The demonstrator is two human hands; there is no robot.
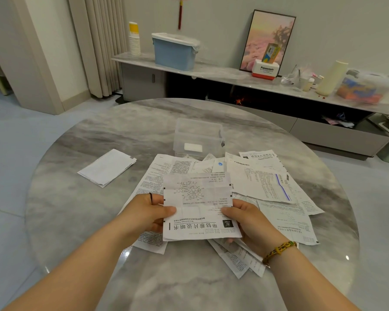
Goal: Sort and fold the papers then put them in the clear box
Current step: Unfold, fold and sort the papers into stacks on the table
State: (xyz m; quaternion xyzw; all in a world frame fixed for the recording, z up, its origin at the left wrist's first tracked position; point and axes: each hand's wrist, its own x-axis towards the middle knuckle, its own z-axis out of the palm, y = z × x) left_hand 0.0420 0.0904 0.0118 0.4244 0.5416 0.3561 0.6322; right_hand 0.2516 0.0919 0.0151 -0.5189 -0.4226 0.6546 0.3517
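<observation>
Paper is in both my hands: one printed leaflet [198, 205], creased and opened flat, held just above the heap. My left hand [148, 212] pinches its nine o'clock edge, thumb on top, and my right hand [249, 221] pinches the three o'clock edge the same way. So my fingers [166, 209] on both sides are closed on the sheet.

The loose papers [267, 182] lie beneath it, spreading from the leaflet out towards two and four o'clock on the worktop [88, 221]. The clear box [198, 138] stands at twelve o'clock, touching the far edge of the heap. A small stack of folded papers [107, 168] lies apart at ten o'clock.

I judge that I am about to fold this leaflet, with most of the sorting left to do.

The risks as I see them:
- The sheet is thin and already has old creases. If I fold against them, the halves may not line up and the result could be too wide for the box.
- My hands work right over the heap. A wrist dragging through it could push sheets off the near edge at six o'clock.
- Pulling too hard with both pinches could tear the paper along a crease.
- The box sits against the heap, so sliding papers could nudge it away.
</observation>
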